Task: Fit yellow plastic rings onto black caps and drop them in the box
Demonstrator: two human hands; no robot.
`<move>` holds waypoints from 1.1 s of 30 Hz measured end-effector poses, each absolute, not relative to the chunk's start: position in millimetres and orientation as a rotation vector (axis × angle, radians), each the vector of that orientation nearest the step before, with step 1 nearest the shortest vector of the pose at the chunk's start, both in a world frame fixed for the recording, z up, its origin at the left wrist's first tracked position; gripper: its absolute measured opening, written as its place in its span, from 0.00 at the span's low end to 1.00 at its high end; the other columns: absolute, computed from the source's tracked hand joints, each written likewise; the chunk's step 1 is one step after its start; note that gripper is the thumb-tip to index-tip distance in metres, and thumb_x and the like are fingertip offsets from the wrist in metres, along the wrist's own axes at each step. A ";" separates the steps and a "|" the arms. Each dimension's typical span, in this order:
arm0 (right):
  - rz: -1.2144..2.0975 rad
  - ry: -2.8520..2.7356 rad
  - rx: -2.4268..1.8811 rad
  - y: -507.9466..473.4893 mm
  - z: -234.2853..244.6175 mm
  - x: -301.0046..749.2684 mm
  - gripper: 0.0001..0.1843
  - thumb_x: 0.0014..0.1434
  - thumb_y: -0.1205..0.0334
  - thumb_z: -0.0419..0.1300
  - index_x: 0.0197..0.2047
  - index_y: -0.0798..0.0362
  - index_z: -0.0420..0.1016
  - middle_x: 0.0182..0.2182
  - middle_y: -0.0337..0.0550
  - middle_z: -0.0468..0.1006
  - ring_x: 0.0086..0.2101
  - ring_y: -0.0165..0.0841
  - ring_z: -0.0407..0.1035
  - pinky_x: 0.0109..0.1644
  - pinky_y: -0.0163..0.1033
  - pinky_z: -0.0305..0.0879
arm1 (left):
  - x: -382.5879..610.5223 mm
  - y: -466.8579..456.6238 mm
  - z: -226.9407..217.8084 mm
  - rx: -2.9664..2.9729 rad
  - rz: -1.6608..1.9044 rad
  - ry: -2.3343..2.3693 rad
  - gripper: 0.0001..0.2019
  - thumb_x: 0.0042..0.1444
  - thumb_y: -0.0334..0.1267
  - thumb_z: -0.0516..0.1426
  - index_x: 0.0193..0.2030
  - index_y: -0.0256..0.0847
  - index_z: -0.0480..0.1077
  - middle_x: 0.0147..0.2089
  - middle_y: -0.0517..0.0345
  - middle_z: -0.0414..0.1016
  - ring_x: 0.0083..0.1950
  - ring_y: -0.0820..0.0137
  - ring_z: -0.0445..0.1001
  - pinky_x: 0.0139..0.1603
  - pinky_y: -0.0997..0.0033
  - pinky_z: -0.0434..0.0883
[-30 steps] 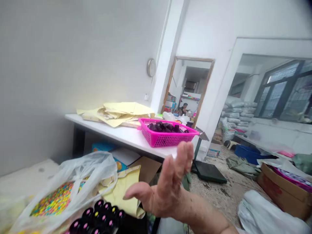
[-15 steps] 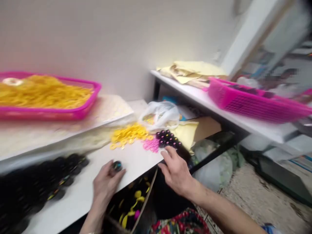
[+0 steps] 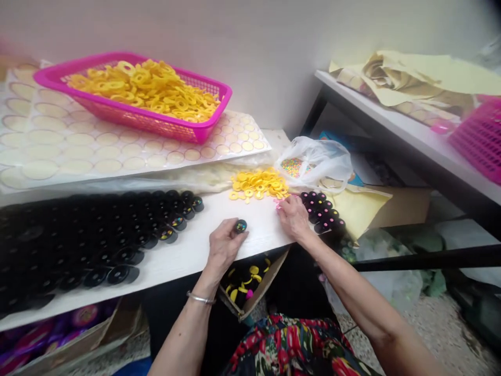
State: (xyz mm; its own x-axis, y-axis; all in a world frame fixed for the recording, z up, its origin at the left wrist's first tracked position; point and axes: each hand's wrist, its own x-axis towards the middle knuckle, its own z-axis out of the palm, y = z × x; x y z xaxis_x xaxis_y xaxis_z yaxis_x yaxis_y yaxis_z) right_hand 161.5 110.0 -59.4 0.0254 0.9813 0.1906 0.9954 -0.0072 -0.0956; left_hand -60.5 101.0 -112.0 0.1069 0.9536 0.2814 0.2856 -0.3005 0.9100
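My left hand [image 3: 226,241] grips a small black round cup [image 3: 240,225] by its sides, just above the white tabletop [image 3: 188,256]. Colourful bits show inside its open top. My right hand [image 3: 294,215] reaches down at a small pile of pink pieces [image 3: 278,201], fingers bent together; whatever is between the fingertips is hidden. Just beyond lies a heap of yellow ring-shaped pieces [image 3: 260,184]. Right of that hand stands a cluster of black cups [image 3: 323,211] with pink or yellow dots on top.
Rows of black cups [image 3: 97,235] fill the table's left side. A pink basket [image 3: 156,112] of yellow rings rests on sticker sheets [image 3: 90,151] behind. A plastic bag [image 3: 332,159] of coloured bits sits at the back. Below the edge is a carton [image 3: 258,303] with yellow and black pieces.
My right hand has moved from the table's front edge onto the pink pieces. My left hand still holds the black cup. The head view has shifted, showing more of the left side.
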 end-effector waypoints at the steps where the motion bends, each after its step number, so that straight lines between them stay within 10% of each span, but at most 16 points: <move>1: -0.098 -2.083 -2.092 111.4 -59.8 160.9 0.11 0.59 0.63 0.50 0.38 0.54 0.73 0.40 0.49 0.68 0.42 0.39 0.56 0.42 0.41 0.55 | -60.0 100.6 -111.5 1.697 1.202 1.223 0.15 0.49 0.44 0.59 0.42 0.40 0.70 0.33 0.59 0.66 0.27 0.72 0.61 0.29 0.72 0.60; 33: -0.222 -2.793 -1.651 138.9 -51.3 137.0 0.15 0.59 0.72 0.44 0.36 0.63 0.71 0.38 0.56 0.69 0.42 0.44 0.57 0.41 0.46 0.50 | -59.1 99.3 -107.6 1.676 1.211 1.238 0.13 0.47 0.41 0.61 0.39 0.39 0.70 0.30 0.60 0.65 0.26 0.73 0.60 0.27 0.74 0.59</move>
State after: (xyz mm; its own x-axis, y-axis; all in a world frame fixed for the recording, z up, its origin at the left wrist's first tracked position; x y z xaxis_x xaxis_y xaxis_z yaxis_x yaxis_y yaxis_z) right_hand 137.0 138.9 -51.3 -0.4801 0.8768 -0.0252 0.8618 0.4769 0.1729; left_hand -59.1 99.3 -107.6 0.0992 0.9587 0.2664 0.2871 -0.2839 0.9148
